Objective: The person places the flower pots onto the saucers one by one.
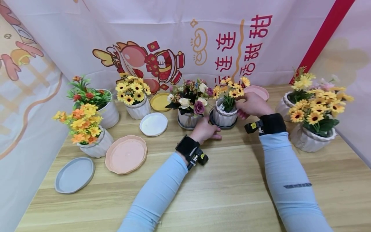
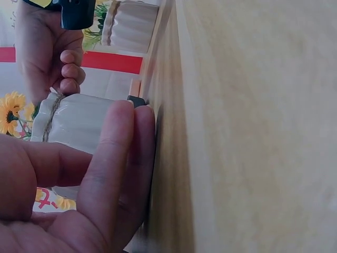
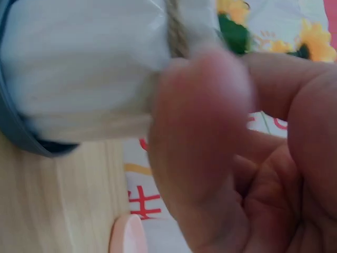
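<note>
A white ribbed flowerpot (image 1: 225,116) with yellow-orange daisy-like flowers (image 1: 232,88) stands on a dark blue-grey saucer (image 1: 231,127). My right hand (image 1: 252,104) is at the pot's right side, thumb and index finger pinching its rim by the twine (image 3: 176,29); its other fingers are curled. Low at the front left of the same pot is my left hand (image 1: 205,130), with two fingers (image 2: 113,142) stretched out straight, their tips right at the saucer's edge. Just left of it, a pot of purple and white flowers (image 1: 189,103) sits on another dark saucer, partly hidden by the left hand.
On the left are more potted flowers (image 1: 97,143), with a pink saucer (image 1: 126,154), a grey saucer (image 1: 74,175), a white saucer (image 1: 153,124) and a yellow saucer (image 1: 160,102). Another pink saucer (image 1: 256,92) lies behind the right hand. Potted yellow flowers (image 1: 313,138) stand at the right.
</note>
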Tool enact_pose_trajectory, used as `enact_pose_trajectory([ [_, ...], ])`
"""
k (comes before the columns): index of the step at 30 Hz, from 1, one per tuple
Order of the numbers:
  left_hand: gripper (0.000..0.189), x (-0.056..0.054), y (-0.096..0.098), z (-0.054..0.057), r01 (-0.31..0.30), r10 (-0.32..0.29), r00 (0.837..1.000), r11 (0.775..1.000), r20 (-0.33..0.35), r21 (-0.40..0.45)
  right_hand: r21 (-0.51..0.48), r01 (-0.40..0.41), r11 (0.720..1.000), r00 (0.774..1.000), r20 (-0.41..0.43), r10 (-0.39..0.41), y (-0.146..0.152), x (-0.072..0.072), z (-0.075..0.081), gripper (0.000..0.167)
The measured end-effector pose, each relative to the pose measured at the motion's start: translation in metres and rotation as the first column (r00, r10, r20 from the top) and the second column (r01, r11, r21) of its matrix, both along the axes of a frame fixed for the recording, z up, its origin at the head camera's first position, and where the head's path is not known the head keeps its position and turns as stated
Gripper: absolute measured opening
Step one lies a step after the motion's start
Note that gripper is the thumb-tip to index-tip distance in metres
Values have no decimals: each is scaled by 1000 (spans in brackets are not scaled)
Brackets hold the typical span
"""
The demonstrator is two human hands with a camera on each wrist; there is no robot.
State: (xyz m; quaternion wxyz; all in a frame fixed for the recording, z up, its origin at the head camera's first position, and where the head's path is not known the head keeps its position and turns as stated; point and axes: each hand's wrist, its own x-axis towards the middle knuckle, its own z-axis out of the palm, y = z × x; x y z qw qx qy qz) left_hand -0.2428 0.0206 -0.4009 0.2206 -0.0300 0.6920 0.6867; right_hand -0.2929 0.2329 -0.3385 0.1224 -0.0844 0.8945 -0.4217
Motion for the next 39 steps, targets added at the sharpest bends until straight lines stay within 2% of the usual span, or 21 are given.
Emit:
enact_pose_trajectory([
  [3, 70, -1, -1, 1, 2, -2, 1000, 1000, -11, -11, -75, 37, 997, 998, -53, -41, 7, 0, 4, 33],
  [6, 68, -1, -2, 2, 7, -8, 1000, 1000, -25, -21, -148, 154, 977, 982, -83, -167, 16, -2, 5, 30],
  [8, 69, -1, -1, 2, 12, -13, 1000, 1000, -23, -26, -178, 268, 947, 957, -60, -283, 23, -3, 3, 32],
  [10, 70, 0, -1, 2, 18, -19, 1000, 999, -15, -31, -163, 384, 909, 920, -21, -392, 30, -6, -1, 36],
  [12, 71, 1, -1, 2, 23, -23, 1000, 999, -7, -42, -77, 460, 884, 886, -28, -463, 36, -11, -7, 40],
  [14, 71, 2, -1, 2, 21, -22, 1000, 999, -6, -46, 71, 488, 870, 872, -77, -483, 42, -18, -15, 42],
  [17, 70, 3, -2, 2, 14, -15, 1000, 999, -15, -45, 280, 481, 831, 876, -140, -461, 48, -30, -25, 50],
  [19, 69, 3, -2, 1, 13, -14, 1000, 999, -22, -43, 366, 454, 812, 890, -136, -436, 51, -39, -30, 55],
  [21, 69, 3, -2, 0, 14, -15, 1000, 999, -22, -36, 401, 431, 808, 899, -111, -424, 55, -46, -34, 58],
  [22, 69, 3, -1, -1, 16, -17, 1000, 999, -21, -35, 391, 437, 810, 894, -85, -440, 56, -50, -37, 58],
  [25, 70, 2, -1, -1, 19, -20, 1000, 999, -20, -30, 274, 462, 843, 875, 12, -483, 59, -59, -43, 55],
  [27, 70, 2, -1, -1, 17, -17, 1000, 999, -19, -28, 173, 498, 850, 851, 89, -517, 61, -65, -46, 55],
  [28, 69, 1, -1, -1, 16, -16, 1000, 999, -20, -28, 171, 502, 848, 848, 96, -522, 62, -67, -48, 55],
  [31, 68, 1, -2, 0, 15, -15, 1000, 999, -20, -29, 221, 467, 856, 866, 83, -493, 66, -73, -51, 54],
  [34, 67, 3, 0, 1, 23, -23, 1000, 999, -20, -33, 286, 440, 851, 878, 60, -475, 73, -74, -51, 52],
  [37, 68, 5, 0, 2, 31, -31, 999, 999, -20, -36, 221, 472, 853, 854, 123, -505, 75, -71, -51, 49],
  [39, 67, 5, 0, 2, 33, -34, 999, 999, -21, -36, 201, 499, 843, 839, 131, -528, 74, -68, -52, 44],
])
